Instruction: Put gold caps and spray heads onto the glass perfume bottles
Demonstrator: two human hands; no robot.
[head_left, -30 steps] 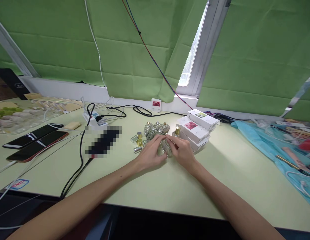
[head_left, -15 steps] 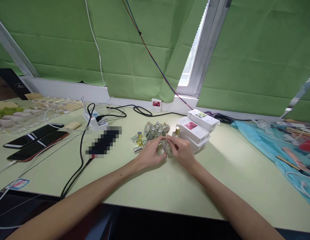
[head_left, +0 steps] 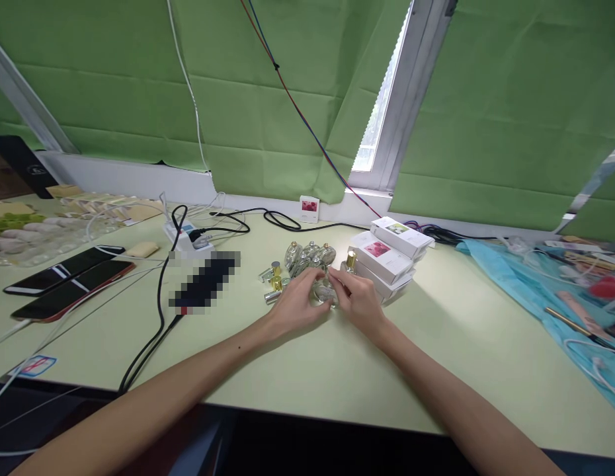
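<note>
Bottle (head_left: 324, 291) between left hand (head_left: 298, 297) and right hand (head_left: 360, 299)

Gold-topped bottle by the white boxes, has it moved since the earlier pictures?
No, the gold-topped bottle stands in the same spot, just left of the white boxes.

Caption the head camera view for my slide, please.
Left hand and right hand hold a clear glass perfume bottle, between loose gold and silver caps and stacked white boxes.
</note>
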